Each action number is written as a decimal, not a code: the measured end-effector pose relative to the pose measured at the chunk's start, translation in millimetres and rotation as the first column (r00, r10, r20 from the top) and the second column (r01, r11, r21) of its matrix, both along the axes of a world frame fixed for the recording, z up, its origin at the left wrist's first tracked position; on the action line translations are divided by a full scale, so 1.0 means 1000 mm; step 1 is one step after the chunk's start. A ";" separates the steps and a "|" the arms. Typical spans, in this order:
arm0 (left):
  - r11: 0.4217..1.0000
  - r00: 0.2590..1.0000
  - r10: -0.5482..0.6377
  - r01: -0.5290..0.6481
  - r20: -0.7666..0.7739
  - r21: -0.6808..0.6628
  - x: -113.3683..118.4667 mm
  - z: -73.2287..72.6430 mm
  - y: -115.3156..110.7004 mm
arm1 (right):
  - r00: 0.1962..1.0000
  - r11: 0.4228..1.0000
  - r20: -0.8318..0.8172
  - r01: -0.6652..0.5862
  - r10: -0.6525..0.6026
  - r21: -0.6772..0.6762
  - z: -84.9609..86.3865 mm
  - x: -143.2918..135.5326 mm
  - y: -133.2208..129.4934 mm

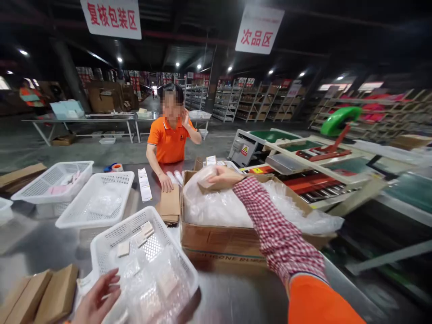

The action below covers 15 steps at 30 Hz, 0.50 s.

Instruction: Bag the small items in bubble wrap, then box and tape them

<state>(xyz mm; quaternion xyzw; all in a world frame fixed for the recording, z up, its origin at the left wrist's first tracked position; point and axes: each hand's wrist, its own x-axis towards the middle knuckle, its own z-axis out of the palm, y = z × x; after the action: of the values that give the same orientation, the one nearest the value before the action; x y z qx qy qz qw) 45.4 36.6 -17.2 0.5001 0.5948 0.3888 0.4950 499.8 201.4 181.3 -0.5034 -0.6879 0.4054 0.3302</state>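
My right hand (224, 176) is closed on a piece of clear bubble wrap (207, 176) over the left part of a cardboard box (219, 238). Clear plastic wrap (222, 209) fills that box. My left hand (101, 297) has its fingers apart at the lower left edge of a white perforated basket (96, 245) and holds nothing. Several small pale boxes lie in this basket, among them one (123, 249) at its left side. Others, such as one (168, 281) nearer the front, are in bubble wrap.
Opposite stands a person in orange (172, 141), one hand on flat brown cartons (169, 202). More white baskets (126, 180) stand at the left. Folded cardboard (57, 292) lies at lower left, a label strip (145, 185) behind. Conveyor machinery (303, 157) is at the right.
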 end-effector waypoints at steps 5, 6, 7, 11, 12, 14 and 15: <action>0.941 0.990 0.020 0.029 -0.139 0.337 0.044 0.043 0.016 | 0.895 0.999 -0.443 0.045 -0.043 -0.008 0.038 -0.029 -0.068; 0.889 0.976 0.065 0.039 -0.208 0.457 0.056 0.057 0.016 | 0.861 0.998 -0.507 0.037 -0.053 -0.042 0.039 -0.039 -0.079; 0.819 0.951 0.130 0.056 -0.280 0.571 0.067 0.071 0.013 | 0.826 0.997 -0.561 0.018 -0.055 -0.072 0.038 -0.049 -0.089; 0.508 0.833 0.389 0.163 -0.395 0.845 0.088 0.123 -0.005 | 0.755 0.977 -0.655 -0.159 0.030 -0.138 0.019 -0.086 -0.117; 0.460 0.824 0.422 0.165 -0.378 0.873 0.087 0.132 -0.011 | 0.754 0.965 -0.656 -0.205 0.050 -0.163 0.012 -0.094 -0.121; 0.457 0.847 0.412 0.127 -0.336 0.880 0.078 0.144 -0.021 | 0.764 0.937 -0.641 -0.275 0.077 -0.215 -0.002 -0.108 -0.128; 0.513 0.873 0.362 0.106 -0.326 0.852 0.071 0.148 -0.026 | 0.771 0.925 -0.631 -0.298 0.087 -0.236 -0.010 -0.114 -0.130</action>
<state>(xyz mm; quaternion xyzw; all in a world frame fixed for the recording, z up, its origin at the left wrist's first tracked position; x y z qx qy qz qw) 116.5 10.3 131.0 0.7070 0.4646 0.5332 -0.0025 386.3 71.7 171.7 -0.3184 -0.5168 0.6847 0.4034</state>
